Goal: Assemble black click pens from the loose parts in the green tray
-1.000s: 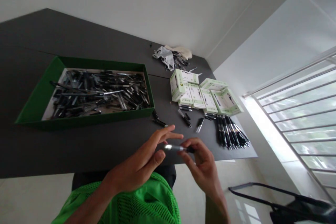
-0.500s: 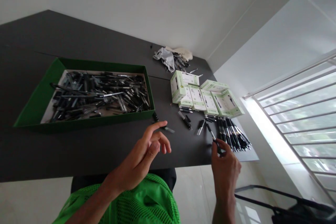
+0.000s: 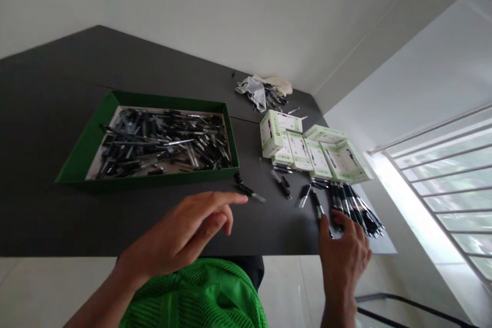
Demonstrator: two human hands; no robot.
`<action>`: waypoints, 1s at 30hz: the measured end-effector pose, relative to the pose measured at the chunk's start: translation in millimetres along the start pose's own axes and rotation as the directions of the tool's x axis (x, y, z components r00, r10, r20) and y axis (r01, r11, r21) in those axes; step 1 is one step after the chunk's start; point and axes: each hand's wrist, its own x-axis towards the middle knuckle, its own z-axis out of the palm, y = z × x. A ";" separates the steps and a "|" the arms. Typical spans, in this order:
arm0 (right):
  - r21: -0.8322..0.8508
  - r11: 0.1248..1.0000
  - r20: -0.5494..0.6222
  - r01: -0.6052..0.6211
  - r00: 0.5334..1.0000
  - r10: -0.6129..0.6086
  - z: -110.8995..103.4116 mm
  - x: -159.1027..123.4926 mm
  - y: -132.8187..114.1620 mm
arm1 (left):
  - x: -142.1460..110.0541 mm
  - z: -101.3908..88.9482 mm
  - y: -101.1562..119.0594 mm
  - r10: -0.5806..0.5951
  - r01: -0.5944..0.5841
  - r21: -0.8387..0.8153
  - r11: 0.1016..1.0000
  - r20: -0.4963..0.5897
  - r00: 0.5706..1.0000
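My left hand (image 3: 192,228) hovers over the front of the table, index finger stretched out and the others loosely bent, holding nothing. Just beyond its fingertip lies a loose black-and-clear pen (image 3: 251,195). On the right, my right hand (image 3: 345,248) has thumb and index finger apart around the lower end of a black pen (image 3: 318,204) lying on the table, part of it hidden by the thumb. Beside that hand is a fanned row of black pens (image 3: 351,205). A few other pens (image 3: 282,184) lie between the hands.
A green box lid (image 3: 154,180) full of jumbled pens stands on the dark table (image 3: 57,113) at left. Pale green pen cartons (image 3: 300,149) sit at right. Behind them, cloths (image 3: 253,91) lie by more pens. A barred window (image 3: 461,184) is at far right.
The right fingers have parted from the pen they were pinching, which now lies on the table. My left hand has drawn slightly left, and the view has shifted.
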 end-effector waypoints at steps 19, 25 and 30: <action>0.865 0.043 0.005 0.500 0.077 -0.997 -32.6 54.1 -254.8 | 19.9 -178.8 -69.5 -0.530 0.207 0.873 0.441 0.068 0.845; 0.902 0.102 0.203 0.420 -0.204 -0.958 -3.2 49.1 -336.3 | 27.9 -181.1 -75.2 -0.522 0.177 0.889 0.423 0.078 0.850; 0.847 0.254 0.357 0.467 -0.145 -0.923 25.1 29.6 -349.6 | 26.5 -203.2 -86.7 -0.409 0.149 0.871 0.468 0.064 0.910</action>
